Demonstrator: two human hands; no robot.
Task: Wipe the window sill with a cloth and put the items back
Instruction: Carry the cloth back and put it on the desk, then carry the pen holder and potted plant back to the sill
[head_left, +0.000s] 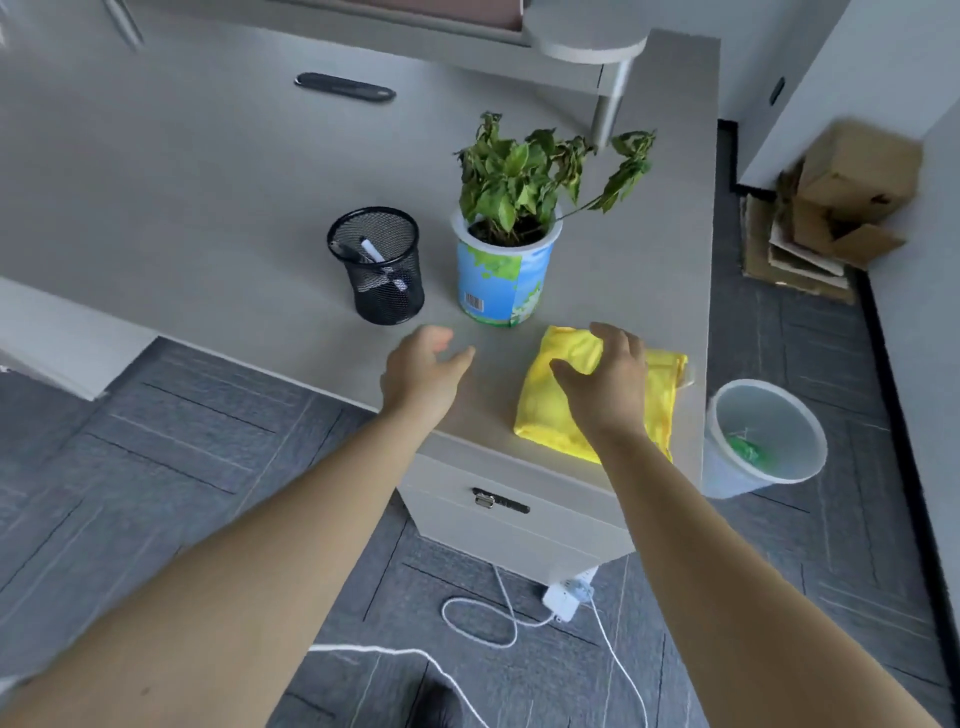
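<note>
A folded yellow cloth (553, 402) lies at the near right corner of a grey cabinet top (208, 218). My right hand (608, 376) rests on top of it, fingers spread and curled over its far edge. My left hand (423, 366) hovers open and empty just left of the cloth, above the surface. Behind the hands stand a potted plant (506, 270) in a blue and green pot and, to its left, a black mesh pen holder (382, 265) with pens inside.
A black flat object (345, 87) lies far back on the top. A translucent waste bin (761, 439) stands on the floor right of the cabinet. Cardboard boxes (836, 208) pile up at the right wall. A power strip (569, 595) and white cables trail below.
</note>
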